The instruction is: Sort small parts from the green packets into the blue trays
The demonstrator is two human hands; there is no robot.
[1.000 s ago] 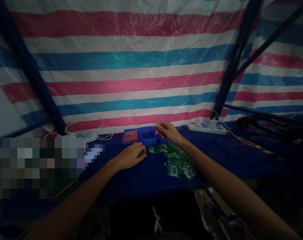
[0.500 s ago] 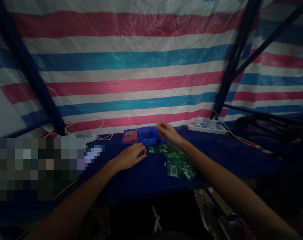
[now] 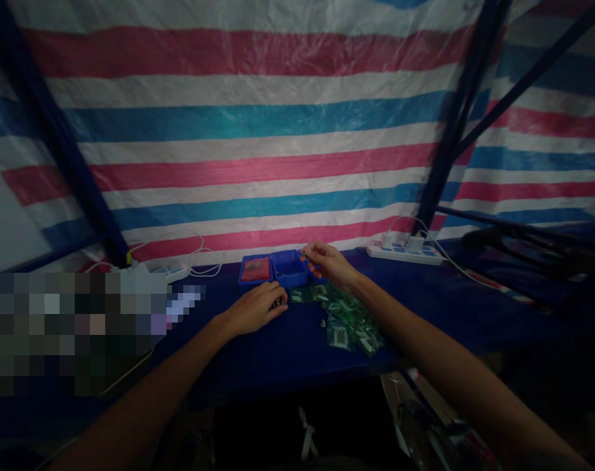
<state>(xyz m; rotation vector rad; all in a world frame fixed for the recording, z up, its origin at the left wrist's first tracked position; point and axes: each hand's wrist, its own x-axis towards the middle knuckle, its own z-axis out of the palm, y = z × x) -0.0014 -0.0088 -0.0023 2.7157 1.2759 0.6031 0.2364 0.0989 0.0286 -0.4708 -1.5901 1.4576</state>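
My left hand [image 3: 258, 306] rests on the blue tabletop with its fingers curled round several small, shiny dark-and-silver pieces [image 3: 277, 303], too small to name. Over the blue bins my right hand [image 3: 327, 263] is raised, thumb and fingers pinched together; what is between the fingertips cannot be made out. Behind the left hand stands a blue bin [image 3: 243, 284] holding a red packet [image 3: 256, 269]. A middle blue bin [image 3: 290, 263] has a few tiny dark bits at its bottom. Another blue bin is partly hidden behind my right hand. Below the right wrist lie several greenish clear bags [image 3: 349, 311] with small metal parts.
A small loose metal piece [image 3: 323, 323] lies left of the bags. White power strips stand at the back right [image 3: 405, 254] and back left [image 3: 172, 271], with cables. A striped sheet [image 3: 258, 163] hangs behind, between blue frame posts. The left side is pixelated.
My right hand has shifted slightly down and left over the bins, with its fingers a little more spread. My left hand stays in place, curled round the small pieces.
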